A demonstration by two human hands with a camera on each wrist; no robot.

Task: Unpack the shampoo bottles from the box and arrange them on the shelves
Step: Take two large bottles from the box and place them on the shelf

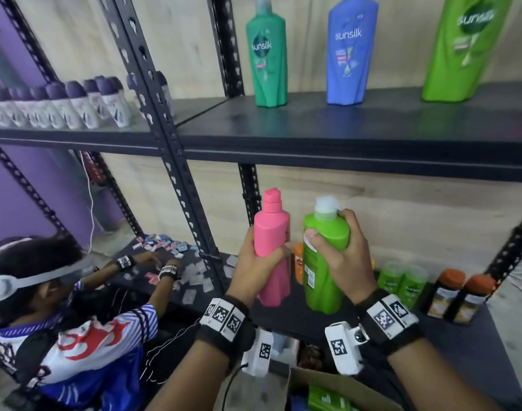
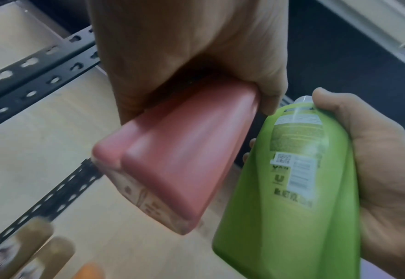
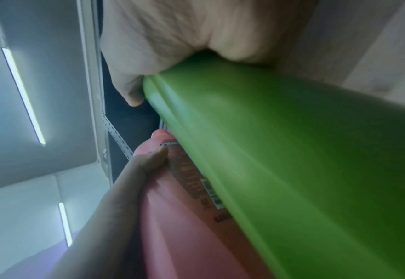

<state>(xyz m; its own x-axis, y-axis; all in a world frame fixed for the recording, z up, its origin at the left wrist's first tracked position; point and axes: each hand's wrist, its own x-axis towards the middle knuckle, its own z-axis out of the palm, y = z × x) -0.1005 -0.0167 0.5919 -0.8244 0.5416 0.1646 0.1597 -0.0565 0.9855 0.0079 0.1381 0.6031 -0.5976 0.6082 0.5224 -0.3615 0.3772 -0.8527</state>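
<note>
My left hand [image 1: 261, 259] grips a pink shampoo bottle [image 1: 272, 247] upright around its middle. Right beside it, my right hand [image 1: 339, 247] grips a light green shampoo bottle [image 1: 325, 262] with a white cap near its shoulder. Both bottles hang in the air in front of the lower shelf [image 1: 476, 327]. The left wrist view shows the pink bottle [image 2: 177, 160] and the green bottle [image 2: 292, 198] from below. In the right wrist view the green bottle [image 3: 292, 160] fills the frame, with the pink bottle [image 3: 184, 226] beside it. On the upper shelf [image 1: 342, 134] stand a teal bottle [image 1: 267, 51], a blue bottle [image 1: 351, 48] and a large green bottle [image 1: 467, 46].
An open cardboard box [image 1: 342, 390] with green packs sits below my wrists. The lower shelf carries small green bottles [image 1: 402, 280], orange-capped jars [image 1: 461, 295] and an orange item [image 1: 298, 262]. A person [image 1: 61, 307] crouches at left sorting sachets [image 1: 164, 247]. Purple-capped bottles [image 1: 61, 105] line the left shelf.
</note>
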